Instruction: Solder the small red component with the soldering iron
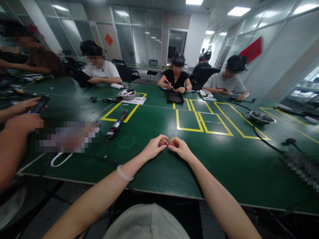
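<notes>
My left hand [157,146] and my right hand [178,146] meet over the green table [154,176], close to its front edge. Between their fingertips is a tiny red-orange piece [169,144], too small to name. Both hands are closed in a pinch on it, the thumbs and forefingers nearly touching. A pale bangle [124,173] circles my left wrist. To the left of my hands lies an electric screwdriver [117,124] with a dark grip and a blue band, its cable [107,149] trailing toward me.
Yellow tape rectangles [190,129] mark the table. A metal bowl [263,117] stands at the right with a black cable [261,134] beside it. A black tray [175,97] lies before a co-worker opposite. At the left, another person's hands [21,122] hold a dark tool [40,104].
</notes>
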Demonstrator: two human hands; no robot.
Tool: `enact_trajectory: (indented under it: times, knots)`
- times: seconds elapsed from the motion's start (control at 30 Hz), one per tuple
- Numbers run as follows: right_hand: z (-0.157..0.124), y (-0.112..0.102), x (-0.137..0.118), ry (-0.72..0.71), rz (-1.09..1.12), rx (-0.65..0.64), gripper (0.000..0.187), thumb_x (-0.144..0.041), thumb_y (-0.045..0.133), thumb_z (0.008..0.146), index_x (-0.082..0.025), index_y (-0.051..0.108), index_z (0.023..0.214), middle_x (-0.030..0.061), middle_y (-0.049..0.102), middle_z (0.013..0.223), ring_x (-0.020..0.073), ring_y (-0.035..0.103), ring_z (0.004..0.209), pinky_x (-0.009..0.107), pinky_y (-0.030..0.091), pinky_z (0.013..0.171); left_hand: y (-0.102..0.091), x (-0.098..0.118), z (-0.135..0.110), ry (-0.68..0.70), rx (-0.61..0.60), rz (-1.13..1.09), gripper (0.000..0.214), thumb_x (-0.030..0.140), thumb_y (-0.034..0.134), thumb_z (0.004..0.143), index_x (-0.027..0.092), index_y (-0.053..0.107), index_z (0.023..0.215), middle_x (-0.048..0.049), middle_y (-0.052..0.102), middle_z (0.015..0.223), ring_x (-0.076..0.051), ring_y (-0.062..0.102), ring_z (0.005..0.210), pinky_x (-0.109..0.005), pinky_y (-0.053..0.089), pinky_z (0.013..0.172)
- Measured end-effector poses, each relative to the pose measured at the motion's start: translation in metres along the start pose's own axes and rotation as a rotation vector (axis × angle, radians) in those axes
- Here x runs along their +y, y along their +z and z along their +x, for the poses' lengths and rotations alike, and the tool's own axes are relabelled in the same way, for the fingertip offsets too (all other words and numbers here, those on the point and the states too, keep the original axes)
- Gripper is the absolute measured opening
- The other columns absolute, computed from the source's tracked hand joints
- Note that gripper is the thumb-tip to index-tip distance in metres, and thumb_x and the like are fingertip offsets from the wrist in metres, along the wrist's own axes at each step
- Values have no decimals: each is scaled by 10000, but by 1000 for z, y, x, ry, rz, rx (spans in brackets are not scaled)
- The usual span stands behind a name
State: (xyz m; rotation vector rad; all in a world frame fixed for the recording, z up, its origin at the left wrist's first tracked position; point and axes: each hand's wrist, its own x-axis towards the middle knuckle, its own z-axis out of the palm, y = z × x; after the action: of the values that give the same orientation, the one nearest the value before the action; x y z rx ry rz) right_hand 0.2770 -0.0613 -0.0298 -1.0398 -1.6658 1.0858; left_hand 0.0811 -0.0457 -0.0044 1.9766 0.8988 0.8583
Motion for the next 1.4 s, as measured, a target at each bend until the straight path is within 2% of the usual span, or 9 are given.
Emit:
enact_trajectory:
  times: [0.2,0.33,0.5,0.57,0.67,0.97,1.13,1.27,1.4]
  knots:
    - [0,-3,0,-4,-62,41,226,-357,667,783,-178,585,894,11,630,802,126,548,665,251,424,620,-17,0,1,9,-46,193,365,406,438,917,203,592,1179,-78,640,1114,-193,607,1026,-322,466,910]
    - [0,-5,2,14,-53,62,229,-357,665,783,-174,579,890,5,618,768,121,532,638,246,409,600,-65,-20,1,-15,-5,582,442,437,439,906,201,572,1256,-102,541,1319,-242,492,1232,-381,358,1065]
    - [0,-4,3,21,-37,52,236,-357,669,778,-169,583,890,9,624,788,121,546,652,249,425,620,-153,-53,-23,-377,283,1044,626,460,524,854,94,428,1353,-209,404,1428,-379,428,1268,-493,336,1052]
    - [0,-4,3,24,-38,46,238,-359,671,774,-168,583,887,11,628,792,123,554,660,250,431,626,-178,-62,-37,-546,267,1065,671,506,513,855,71,388,1350,-237,406,1407,-411,457,1222,-516,386,983]
    - [0,-4,2,28,-46,48,245,-369,670,773,-169,585,887,12,632,794,126,561,668,251,440,635,-197,-72,-52,-661,207,1035,601,542,470,870,68,456,1238,-232,518,1254,-415,544,1091,-516,459,840]
    - [0,-5,4,32,-79,50,245,-370,659,783,-165,599,903,21,642,809,129,572,686,253,449,646,-210,-98,-49,-593,125,987,554,489,478,851,60,481,1203,-219,522,1255,-320,525,1119,-423,450,915]
    - [-1,-5,2,30,-71,42,242,-370,650,791,-161,597,901,25,639,811,127,566,680,251,447,636,-212,-105,-52,-515,146,998,653,509,474,831,79,436,1320,-212,468,1343,-306,524,1156,-403,414,993]
    - [0,-4,1,26,-83,47,241,-369,651,788,-162,601,901,24,639,807,124,560,667,252,448,633,-192,-89,-52,-520,140,1033,694,539,457,831,84,405,1353,-216,459,1330,-330,517,1172,-417,425,978]
    - [0,-4,2,24,-96,52,245,-375,656,779,-166,608,897,26,648,811,129,567,676,256,453,638,-151,-59,-48,-503,130,1042,640,553,429,844,127,433,1322,-189,479,1285,-335,539,1139,-426,457,918]
